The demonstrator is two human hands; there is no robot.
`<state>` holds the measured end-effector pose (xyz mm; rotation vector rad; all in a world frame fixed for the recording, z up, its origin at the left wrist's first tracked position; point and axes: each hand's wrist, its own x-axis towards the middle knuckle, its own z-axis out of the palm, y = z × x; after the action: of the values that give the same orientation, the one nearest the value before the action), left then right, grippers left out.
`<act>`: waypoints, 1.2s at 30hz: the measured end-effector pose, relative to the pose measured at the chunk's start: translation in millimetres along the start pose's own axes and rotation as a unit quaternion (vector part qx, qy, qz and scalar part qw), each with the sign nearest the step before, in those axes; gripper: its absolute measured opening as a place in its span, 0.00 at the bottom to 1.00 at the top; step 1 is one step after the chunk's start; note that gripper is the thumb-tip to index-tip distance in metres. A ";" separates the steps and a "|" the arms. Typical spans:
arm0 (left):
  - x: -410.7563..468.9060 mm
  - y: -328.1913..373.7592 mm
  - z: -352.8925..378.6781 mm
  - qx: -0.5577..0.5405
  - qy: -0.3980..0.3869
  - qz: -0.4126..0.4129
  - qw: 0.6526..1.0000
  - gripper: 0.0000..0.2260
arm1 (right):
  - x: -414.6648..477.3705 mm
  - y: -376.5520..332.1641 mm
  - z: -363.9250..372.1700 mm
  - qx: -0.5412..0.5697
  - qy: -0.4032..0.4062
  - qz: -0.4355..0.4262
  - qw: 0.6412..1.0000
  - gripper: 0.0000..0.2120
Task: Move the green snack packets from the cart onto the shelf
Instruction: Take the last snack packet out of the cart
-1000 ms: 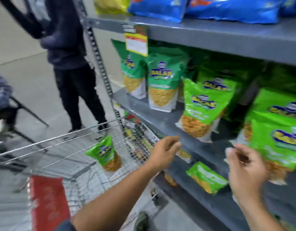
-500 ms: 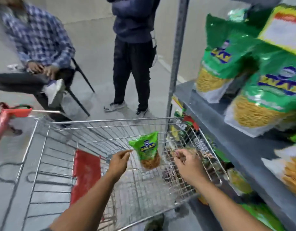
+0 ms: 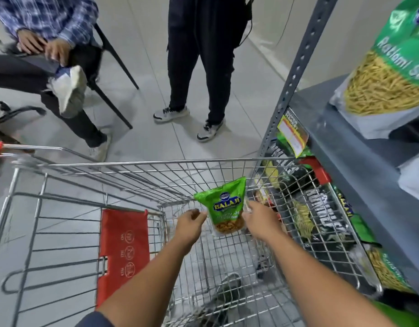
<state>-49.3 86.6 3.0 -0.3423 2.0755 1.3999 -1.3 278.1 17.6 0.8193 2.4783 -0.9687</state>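
1. A silver wire shopping cart (image 3: 142,164) stands on the pale tiled floor (image 3: 147,86), with a red plastic flap (image 3: 123,246) at its near left.
2. One small green snack packet (image 3: 224,206) stands upright in the cart basket, near the far right corner.
3. A grey metal shelf (image 3: 350,147) rises just right of the cart, on a perforated grey upright post (image 3: 296,74).
4. A large green packet of yellow sticks (image 3: 390,74) stands on the shelf board at far right.
5. More green and black packets (image 3: 321,208) fill the lower level behind the cart's right wall.
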 end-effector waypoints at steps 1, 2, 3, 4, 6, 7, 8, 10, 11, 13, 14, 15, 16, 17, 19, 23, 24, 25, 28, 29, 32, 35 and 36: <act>3.5 1.6 4.3 -0.005 0.000 -0.001 1.000 0.11 | 7.0 -0.8 3.0 0.021 -0.008 0.016 1.000 0.21; 8.2 2.9 8.3 -0.005 0.001 0.000 1.000 0.11 | 14.8 -1.9 6.7 0.053 -0.018 0.028 0.998 0.24; 13.2 2.3 11.7 -0.005 0.004 0.004 1.000 0.11 | 21.0 -3.4 9.5 0.081 -0.026 0.042 0.996 0.26; 16.7 1.8 14.5 0.000 0.009 0.003 1.000 0.12 | 25.4 -5.1 12.3 0.102 -0.031 0.052 0.993 0.27; 22.0 -0.4 18.4 0.001 0.020 0.001 1.000 0.10 | 32.9 -7.8 17.9 0.125 -0.027 0.052 0.990 0.27; 24.4 -2.6 20.4 -0.001 0.024 0.001 1.000 0.10 | 35.2 -9.3 20.2 0.131 -0.022 0.051 0.990 0.26; 25.2 -3.4 22.0 0.003 0.027 -0.002 1.000 0.09 | 36.0 -10.5 22.6 0.137 -0.015 0.052 0.989 0.25; 23.6 -5.2 24.4 0.009 0.027 0.003 1.000 0.07 | 33.3 -11.5 26.1 0.143 0.009 0.054 0.988 0.19; 22.6 -6.5 25.3 0.009 0.029 0.007 1.000 0.06 | 30.6 -11.4 27.0 0.139 0.022 0.050 0.989 0.14; 18.6 -10.3 25.3 0.028 0.042 0.014 0.999 0.13 | 21.6 -9.4 26.9 0.127 0.039 0.045 0.990 0.06; 16.7 -12.2 24.9 0.038 0.047 0.015 0.998 0.17 | 17.5 -7.2 25.3 0.126 0.048 0.043 0.990 0.08; 13.7 -13.0 23.9 0.040 0.050 0.019 0.998 0.18 | 12.1 -4.1 22.9 0.124 0.058 0.039 0.990 0.11; 10.3 -11.3 22.9 0.037 0.050 0.027 0.998 0.19 | 5.6 -1.6 18.8 0.126 0.067 0.034 0.989 0.14; 6.4 -7.0 21.7 0.033 0.045 0.036 0.998 0.18 | -1.1 0.3 13.8 0.134 0.075 0.028 0.988 0.17; -4.7 4.5 19.7 0.021 0.029 0.063 0.997 0.15 | -16.7 4.1 1.9 0.166 0.083 0.026 0.982 0.18; -33.5 32.5 17.8 0.017 0.002 0.141 0.990 0.15 | -56.6 5.6 -25.8 0.223 0.131 0.019 0.966 0.13; -42.1 38.7 19.1 0.020 0.000 0.171 0.985 0.15 | -67.6 5.9 -32.6 0.242 0.148 0.007 0.959 0.12; -51.7 47.0 19.8 0.030 0.000 0.197 0.980 0.16 | -80.4 5.4 -40.2 0.260 0.165 -0.005 0.951 0.12; -89.5 71.3 27.9 0.019 -0.009 0.266 0.964 0.16 | -117.8 12.6 -59.9 0.333 0.212 -0.035 0.918 0.08; -99.0 78.7 30.1 0.014 -0.010 0.283 0.959 0.17 | -127.3 13.6 -64.9 0.338 0.223 -0.045 0.913 0.11; -144.8 103.0 44.3 0.019 -0.026 0.353 0.935 0.18 | -175.0 21.4 -93.7 0.373 0.283 -0.070 0.881 0.12; -187.7 119.4 58.5 -0.006 -0.054 0.408 0.911 0.19 | -216.0 31.1 -118.6 0.397 0.350 -0.098 0.843 0.12; -204.8 124.4 67.4 -0.020 -0.073 0.421 0.904 0.18 | -234.2 37.1 -128.1 0.397 0.370 -0.099 0.834 0.12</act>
<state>69.0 174.4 203.7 0.7234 2.1483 1.8553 187.7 300.0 208.5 1.4146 2.7709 -2.1862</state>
